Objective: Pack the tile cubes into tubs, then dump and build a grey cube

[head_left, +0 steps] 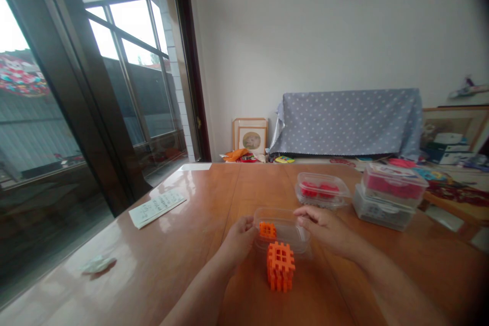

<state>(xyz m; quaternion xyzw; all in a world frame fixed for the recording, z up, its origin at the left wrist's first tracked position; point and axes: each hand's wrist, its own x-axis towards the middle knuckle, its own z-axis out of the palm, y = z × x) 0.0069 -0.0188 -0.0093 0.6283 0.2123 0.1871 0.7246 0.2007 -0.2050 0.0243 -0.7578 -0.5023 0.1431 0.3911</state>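
Note:
A clear plastic container (292,234) rests on the wooden table, with one orange toy block (268,230) inside at its left end. My left hand (240,238) is closed at the container's left side, fingers curled at the rim. At the opposite end, my right hand (319,224) pinches the upper right rim between thumb and fingers. Just in front of the container stands a stack of orange interlocking blocks (281,266) with notched edges and window-like openings. Neither hand touches that stack.
Behind to the right sits a clear container with red pieces (321,191). Two stacked plastic boxes (389,196) stand farther right. A paper booklet (156,207) and a crumpled white wrapper (97,264) lie on the table's left. A glass door (114,86) borders the left side.

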